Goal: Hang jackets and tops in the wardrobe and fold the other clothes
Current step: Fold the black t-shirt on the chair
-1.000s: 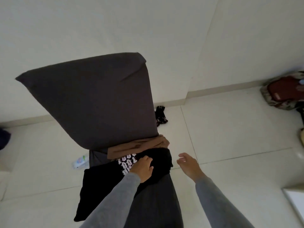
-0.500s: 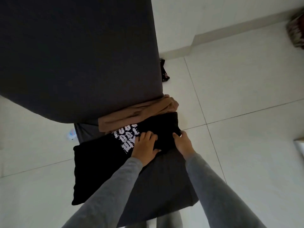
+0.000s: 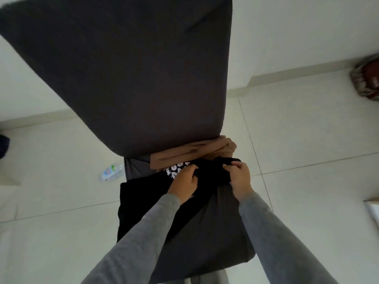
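Observation:
A black top with white print (image 3: pixel 143 197) lies on the seat of a dark grey sofa (image 3: pixel 217 238). My left hand (image 3: pixel 182 183) grips its bunched fabric just below the print. My right hand (image 3: pixel 240 181) grips the same top at its right end, fingers curled over the cloth. Behind it a tan-brown garment (image 3: pixel 190 154) lies folded against the sofa's backrest (image 3: pixel 133 68). Both my arms wear grey sleeves.
A small plastic bottle (image 3: pixel 111 172) lies on the pale tiled floor left of the sofa. A brown and patterned bag (image 3: pixel 367 80) sits by the wall at the far right. A pale object (image 3: pixel 373 212) shows at the right edge.
My right hand came in from the side and took hold of the black top's right end. Both hands now bunch and lift the fabric. The camera moved closer to the sofa.

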{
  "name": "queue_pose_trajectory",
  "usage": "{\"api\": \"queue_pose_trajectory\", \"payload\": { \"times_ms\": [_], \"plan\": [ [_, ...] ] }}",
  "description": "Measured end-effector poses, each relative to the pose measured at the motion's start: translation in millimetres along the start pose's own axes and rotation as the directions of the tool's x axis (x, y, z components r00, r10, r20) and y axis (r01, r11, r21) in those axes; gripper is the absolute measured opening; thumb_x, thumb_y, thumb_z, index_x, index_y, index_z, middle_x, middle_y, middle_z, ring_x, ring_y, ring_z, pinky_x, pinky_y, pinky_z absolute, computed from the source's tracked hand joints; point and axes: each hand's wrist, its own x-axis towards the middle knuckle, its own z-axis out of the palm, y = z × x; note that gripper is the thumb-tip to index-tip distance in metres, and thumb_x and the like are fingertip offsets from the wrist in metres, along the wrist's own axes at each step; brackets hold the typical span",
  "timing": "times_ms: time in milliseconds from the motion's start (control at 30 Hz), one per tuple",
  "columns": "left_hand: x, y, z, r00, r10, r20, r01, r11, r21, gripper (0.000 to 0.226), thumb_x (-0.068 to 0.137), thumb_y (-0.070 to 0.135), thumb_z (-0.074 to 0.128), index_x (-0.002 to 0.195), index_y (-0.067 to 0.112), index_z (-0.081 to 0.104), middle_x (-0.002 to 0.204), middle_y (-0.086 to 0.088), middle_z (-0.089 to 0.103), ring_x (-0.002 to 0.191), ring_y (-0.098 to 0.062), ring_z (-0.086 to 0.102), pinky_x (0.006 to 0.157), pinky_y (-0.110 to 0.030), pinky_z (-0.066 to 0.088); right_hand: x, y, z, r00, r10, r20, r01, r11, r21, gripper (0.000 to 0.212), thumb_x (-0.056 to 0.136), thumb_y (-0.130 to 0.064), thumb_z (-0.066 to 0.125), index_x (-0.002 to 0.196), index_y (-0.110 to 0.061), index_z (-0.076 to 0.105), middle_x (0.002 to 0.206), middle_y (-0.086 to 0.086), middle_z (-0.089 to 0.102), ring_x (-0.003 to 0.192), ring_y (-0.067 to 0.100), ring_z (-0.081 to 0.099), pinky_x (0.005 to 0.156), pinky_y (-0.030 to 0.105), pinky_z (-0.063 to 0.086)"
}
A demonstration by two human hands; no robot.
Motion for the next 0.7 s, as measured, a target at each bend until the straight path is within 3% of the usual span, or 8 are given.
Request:
{"api": "queue_pose_trajectory", "payload": {
  "times_ms": [100, 300, 400, 467, 533, 600, 700],
  "plan": [
    [-24.6, 4.1, -47.0, 0.998, 0.040, -0.049, -0.042, 0.999, -0.034, 0.034, 0.093, -0.001, 0.040, 0.124, 0.006, 0.054, 0.125, -0.006, 0.053, 0.119, -0.018, 0.049, 0.101, -0.026, 0.038, -43.9, -16.3, 0.2, 0.983, -0.044, 0.178, 0.068, 0.989, -0.128, 0.029, 0.078, -0.016, 0.074, 0.104, -0.007, 0.066, 0.105, 0.014, 0.068, 0.095, 0.025, 0.065, 0.085, 0.037, 0.053],
    [-87.5, 34.3, -146.2, 0.970, 0.073, -0.234, -0.110, 0.983, -0.148, 0.034, 0.095, 0.000, 0.041, 0.121, 0.009, 0.060, 0.119, -0.001, 0.060, 0.113, -0.015, 0.054, 0.101, -0.026, 0.041, -156.5, -86.0, 14.8, 0.906, -0.310, 0.289, 0.396, 0.862, -0.316, 0.024, 0.071, -0.029, 0.082, 0.081, -0.009, 0.074, 0.081, 0.007, 0.072, 0.068, 0.013, 0.065, 0.069, 0.025, 0.056],
    [-121.1, 56.6, -192.8, 0.926, 0.088, -0.368, -0.184, 0.955, -0.233, 0.033, 0.093, -0.002, 0.040, 0.112, 0.009, 0.064, 0.105, -0.005, 0.066, 0.098, -0.017, 0.061, 0.082, -0.017, 0.044, -205.8, -116.5, 21.6, 0.831, -0.434, 0.349, 0.553, 0.710, -0.435, 0.048, 0.051, -0.060, 0.082, 0.077, -0.021, 0.074, 0.072, -0.006, 0.071, 0.069, 0.009, 0.066, 0.071, 0.029, 0.052],
    [-141.3, 71.5, -224.0, 0.887, 0.122, -0.445, -0.238, 0.947, -0.216, 0.031, 0.093, -0.004, 0.039, 0.109, 0.006, 0.064, 0.098, -0.005, 0.065, 0.090, -0.016, 0.059, 0.072, -0.011, 0.039, -239.9, -137.1, 24.1, 0.775, -0.479, 0.412, 0.631, 0.616, -0.472, 0.043, 0.053, -0.048, 0.087, 0.080, -0.017, 0.073, 0.066, -0.007, 0.064, 0.063, 0.007, 0.059, 0.062, 0.020, 0.046],
    [-161.0, 85.4, -251.3, 0.866, 0.177, -0.467, -0.280, 0.947, -0.160, 0.029, 0.092, -0.003, 0.039, 0.105, 0.006, 0.063, 0.093, -0.005, 0.063, 0.085, -0.017, 0.057, 0.066, -0.013, 0.038, -273.8, -154.6, 25.5, 0.717, -0.528, 0.455, 0.696, 0.500, -0.516, 0.027, 0.064, -0.028, 0.086, 0.075, -0.011, 0.068, 0.060, -0.006, 0.054, 0.055, 0.004, 0.049, 0.052, 0.013, 0.038],
    [-187.1, 99.4, -276.5, 0.853, 0.220, -0.473, -0.328, 0.931, -0.159, 0.025, 0.092, -0.002, 0.036, 0.097, 0.008, 0.059, 0.086, -0.006, 0.060, 0.078, -0.017, 0.054, 0.061, -0.019, 0.039, -312.6, -170.8, 27.5, 0.629, -0.627, 0.460, 0.760, 0.370, -0.535, 0.022, 0.071, -0.025, 0.081, 0.071, -0.012, 0.063, 0.061, -0.005, 0.050, 0.054, 0.004, 0.045, 0.049, 0.011, 0.034],
    [-216.7, 130.3, -303.8, 0.853, 0.225, -0.471, -0.385, 0.880, -0.277, 0.024, 0.091, 0.001, 0.033, 0.085, 0.011, 0.055, 0.078, -0.003, 0.055, 0.072, -0.015, 0.049, 0.063, -0.024, 0.040, -353.3, -196.1, 30.1, 0.474, -0.774, 0.420, 0.804, 0.186, -0.565, 0.019, 0.078, -0.032, 0.074, 0.082, -0.015, 0.068, 0.085, -0.004, 0.043, 0.078, 0.010, 0.046, 0.070, 0.019, 0.040]
  ]
}}
